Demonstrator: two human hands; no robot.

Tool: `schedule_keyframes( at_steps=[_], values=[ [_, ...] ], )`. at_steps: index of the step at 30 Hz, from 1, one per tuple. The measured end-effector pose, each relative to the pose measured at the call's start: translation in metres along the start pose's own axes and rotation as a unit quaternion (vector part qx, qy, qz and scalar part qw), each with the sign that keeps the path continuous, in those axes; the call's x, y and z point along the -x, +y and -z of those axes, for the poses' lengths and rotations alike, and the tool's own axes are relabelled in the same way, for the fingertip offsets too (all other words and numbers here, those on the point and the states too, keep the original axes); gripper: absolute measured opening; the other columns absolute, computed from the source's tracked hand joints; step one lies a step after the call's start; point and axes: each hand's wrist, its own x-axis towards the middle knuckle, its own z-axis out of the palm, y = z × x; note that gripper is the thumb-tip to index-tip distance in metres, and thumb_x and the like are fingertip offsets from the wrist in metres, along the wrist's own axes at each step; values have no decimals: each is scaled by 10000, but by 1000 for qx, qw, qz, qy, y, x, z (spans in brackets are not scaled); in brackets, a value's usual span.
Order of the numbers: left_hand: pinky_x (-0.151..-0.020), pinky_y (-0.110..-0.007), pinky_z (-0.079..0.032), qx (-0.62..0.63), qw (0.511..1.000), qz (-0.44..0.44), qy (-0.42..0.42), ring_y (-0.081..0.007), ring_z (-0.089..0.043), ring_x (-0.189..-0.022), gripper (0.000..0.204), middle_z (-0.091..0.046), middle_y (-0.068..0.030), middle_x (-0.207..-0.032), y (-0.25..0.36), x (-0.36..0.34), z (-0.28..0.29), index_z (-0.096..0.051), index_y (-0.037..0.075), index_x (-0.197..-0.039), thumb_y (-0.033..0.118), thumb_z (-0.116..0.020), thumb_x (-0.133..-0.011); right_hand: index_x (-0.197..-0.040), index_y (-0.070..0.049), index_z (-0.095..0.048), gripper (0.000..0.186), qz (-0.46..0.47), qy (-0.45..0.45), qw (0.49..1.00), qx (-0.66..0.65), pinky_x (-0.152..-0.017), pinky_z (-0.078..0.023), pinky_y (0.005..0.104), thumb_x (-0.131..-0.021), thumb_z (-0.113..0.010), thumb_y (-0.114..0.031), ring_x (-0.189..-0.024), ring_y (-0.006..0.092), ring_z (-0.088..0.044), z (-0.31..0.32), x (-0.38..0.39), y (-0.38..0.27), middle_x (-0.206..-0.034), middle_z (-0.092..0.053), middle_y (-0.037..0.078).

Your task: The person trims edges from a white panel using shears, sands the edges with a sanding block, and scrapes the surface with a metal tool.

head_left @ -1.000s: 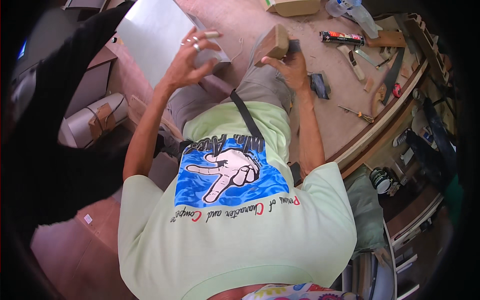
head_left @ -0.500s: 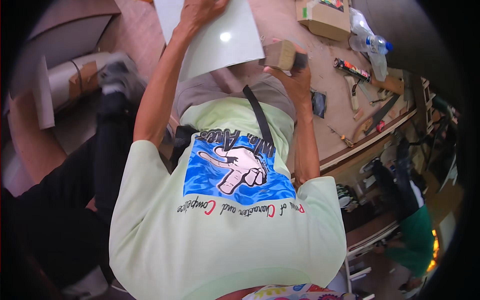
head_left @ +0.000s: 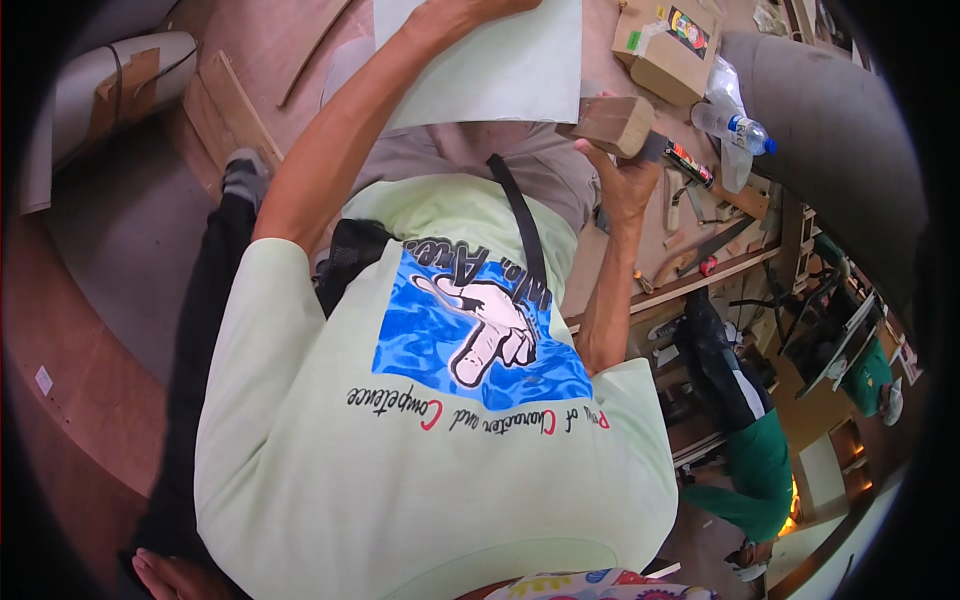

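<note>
A white, smooth panel (head_left: 500, 75) is tilted in front of me, its near edge above my lap. Across its upper part reaches my left hand (head_left: 475, 8), largely cut off by the top of the picture, so how its fingers lie is hidden. My right hand (head_left: 630, 185) is closed round a wooden block (head_left: 622, 125), thumb on the near side. The block is at the panel's right edge; whether they touch I cannot tell. Something dark shows at the block's right side, by the fingers.
A cardboard box (head_left: 665, 50), a plastic bottle (head_left: 735, 130), a printed tube (head_left: 690, 163) and a handsaw (head_left: 700, 250) lie to the right. A large grey roll (head_left: 820, 120) is beyond them. A person in green (head_left: 750, 470) is lower right; another's dark-clothed leg (head_left: 195, 330) stretches along my left.
My right hand has moved right with the block, which now shows its broad face. The panel has turned straighter. On the left, the other person's foot and leg have shifted; the view has also shifted.
</note>
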Motion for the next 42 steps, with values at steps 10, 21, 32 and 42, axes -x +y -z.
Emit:
schedule_keyframes(
  at_steps=[10, 21, 32, 42],
  values=[
    [-1156, -516, -314, -5, 1000, 13, 0, -369, -536, -1269, 370, -607, -200, -1304, 3, 1, 6, -630, 19, -1223, 249, -613, -934, -1332, -41, -491, 734, -4, -24, 999, 35, -945, -561, 341, -719, -890, 10, -1133, 203, -636, 1, -2, -5, -1361, -605, 149],
    [-1170, -519, -298, -3, 1000, 9, -28, -366, -519, -1299, 403, -590, -206, -1339, 0, 0, -1, -622, 7, -1253, 257, -612, -937, -1345, -53, -487, 782, -8, -42, 999, 12, -961, -549, 329, -688, -909, -10, -1167, 202, -609, 6, -3, -5, -1356, -596, 151],
    [-1179, -522, -288, -24, 999, 17, -33, -364, -524, -1300, 415, -595, -208, -1339, 2, 1, 4, -607, 4, -1269, 260, -609, -942, -1357, -71, -488, 785, 19, -103, 994, -7, -981, -548, 351, -691, -892, 29, -1206, 222, -597, 14, -16, -3, -1368, -589, 160],
    [-1141, -509, -331, -28, 999, -2, -19, -351, -549, -1253, 379, -619, -193, -1278, 4, -2, -3, -626, 6, -1237, 242, -606, -941, -1368, -52, -480, 790, 22, -100, 995, -20, -1010, -534, 357, -696, -890, 30, -1216, 214, -589, 16, -14, 9, -1377, -586, 143]
  ],
)
